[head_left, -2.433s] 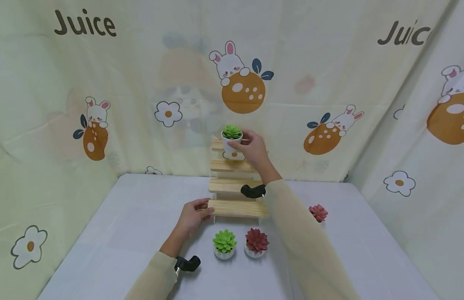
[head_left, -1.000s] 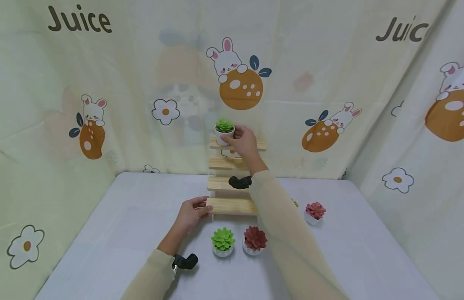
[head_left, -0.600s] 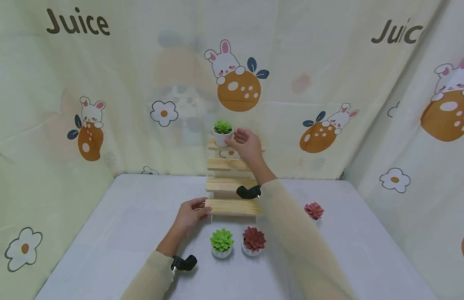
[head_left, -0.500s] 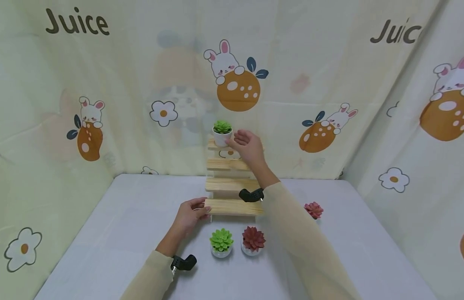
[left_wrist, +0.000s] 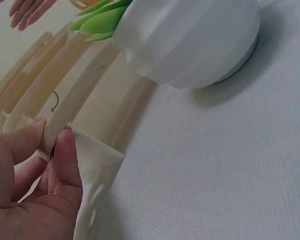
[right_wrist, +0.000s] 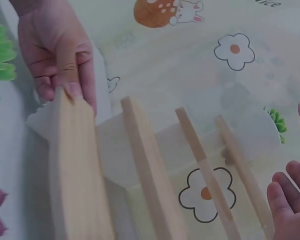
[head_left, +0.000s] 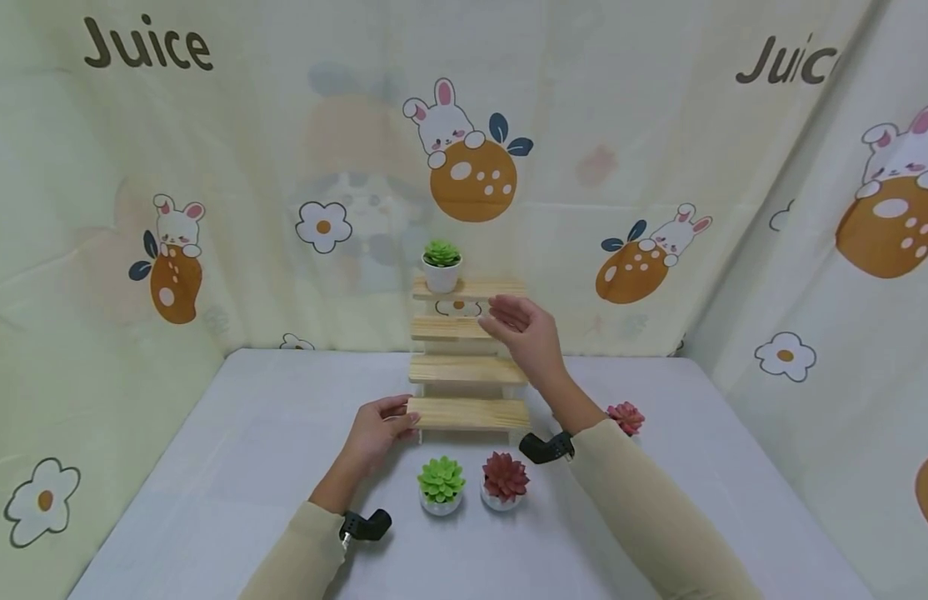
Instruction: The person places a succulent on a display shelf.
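A tiered wooden shelf (head_left: 467, 368) stands at the back middle of the table. My left hand (head_left: 376, 432) pinches the left end of its lowest step, thumb on top and fingers beneath, as the left wrist view shows. On the left of the top step sits a green potted succulent (head_left: 441, 267) in a white pot, upright. My right hand (head_left: 527, 337) is in front of the shelf's right side, fingers extended and holding nothing. A second green succulent (head_left: 441, 483) and a dark red succulent (head_left: 505, 480), both in white pots, stand in front of the shelf.
A pinkish-red succulent (head_left: 626, 417) stands on the right of the table, partly behind my right forearm. The white table (head_left: 284, 467) ends against a printed curtain (head_left: 269, 275) behind the shelf. In the left wrist view a white pot (left_wrist: 195, 40) looms close.
My right hand moved the green succulent left onto the top step and let go of it. It has since drawn back down and to the right. The left hand has kept its grip.
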